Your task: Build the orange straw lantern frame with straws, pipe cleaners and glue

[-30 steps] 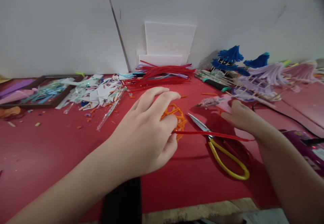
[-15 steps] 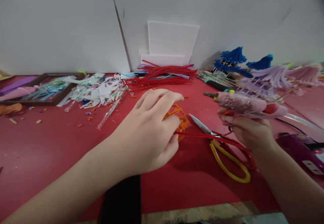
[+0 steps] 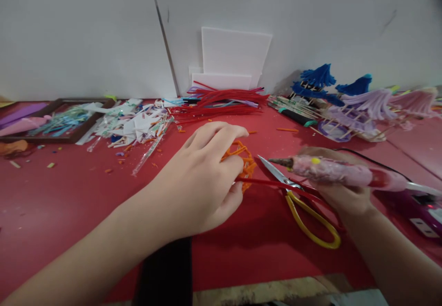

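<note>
My left hand (image 3: 210,181) is curled round an orange pipe-cleaner frame (image 3: 247,165), and its fingers cover much of it. A red pipe cleaner (image 3: 265,183) runs from between thumb and fingers toward the right, over a pair of scissors (image 3: 311,220) with yellow handles. My right hand (image 3: 345,195) grips a pink hot glue gun (image 3: 331,170), its dark nozzle pointing left above the scissors' blades. The scissors lie on the red table, blades slightly apart. How the far end of the red pipe cleaner meets my right hand is hard to make out.
Red pipe cleaners (image 3: 224,101) lie heaped at the back. White scraps (image 3: 138,128) and a brown frame (image 3: 79,131) are on the left. Blue and lilac roofed models (image 3: 366,105) stand back right, near a purple power strip (image 3: 410,216) and a black cord (image 3: 376,159).
The glue gun has come down and turned, its nozzle shifting left and lower with my right hand. My left hand and the orange frame have hardly moved.
</note>
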Demonstrator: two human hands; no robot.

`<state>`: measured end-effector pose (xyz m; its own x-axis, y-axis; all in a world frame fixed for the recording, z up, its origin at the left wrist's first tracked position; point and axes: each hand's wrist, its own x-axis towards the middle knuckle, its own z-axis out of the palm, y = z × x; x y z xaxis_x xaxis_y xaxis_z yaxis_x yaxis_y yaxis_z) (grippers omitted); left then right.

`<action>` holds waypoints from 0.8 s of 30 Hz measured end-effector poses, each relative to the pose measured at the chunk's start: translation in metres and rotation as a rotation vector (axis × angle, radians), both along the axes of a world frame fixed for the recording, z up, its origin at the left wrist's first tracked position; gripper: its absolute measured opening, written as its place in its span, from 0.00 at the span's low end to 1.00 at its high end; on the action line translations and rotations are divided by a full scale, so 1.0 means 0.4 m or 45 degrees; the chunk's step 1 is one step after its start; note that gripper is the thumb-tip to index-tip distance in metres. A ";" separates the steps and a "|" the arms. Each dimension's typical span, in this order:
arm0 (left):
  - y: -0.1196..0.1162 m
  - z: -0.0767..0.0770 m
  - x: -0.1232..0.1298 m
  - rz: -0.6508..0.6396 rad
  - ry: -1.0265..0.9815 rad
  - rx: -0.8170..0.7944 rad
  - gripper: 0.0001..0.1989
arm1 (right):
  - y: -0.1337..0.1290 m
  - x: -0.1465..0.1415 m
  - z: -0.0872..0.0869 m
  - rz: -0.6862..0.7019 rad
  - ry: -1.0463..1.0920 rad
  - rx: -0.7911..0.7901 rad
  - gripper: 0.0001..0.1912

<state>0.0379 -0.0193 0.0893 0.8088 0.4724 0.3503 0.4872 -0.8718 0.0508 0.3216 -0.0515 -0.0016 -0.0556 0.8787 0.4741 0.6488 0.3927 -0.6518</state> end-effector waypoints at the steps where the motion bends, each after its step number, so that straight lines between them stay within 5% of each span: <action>1: 0.000 0.000 0.000 0.000 0.000 -0.004 0.08 | -0.004 -0.007 0.012 0.100 0.002 0.048 0.06; 5: -0.001 -0.001 -0.002 -0.005 0.003 -0.006 0.08 | -0.006 -0.036 0.049 0.386 -0.029 0.217 0.09; 24: -0.003 0.004 -0.007 -0.037 0.028 0.009 0.08 | -0.013 -0.055 0.027 0.367 -0.167 0.389 0.08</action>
<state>0.0351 -0.0205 0.0908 0.8295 0.4463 0.3358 0.4627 -0.8858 0.0343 0.2998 -0.0567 0.0092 -0.3551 0.6389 0.6824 0.5537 0.7319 -0.3972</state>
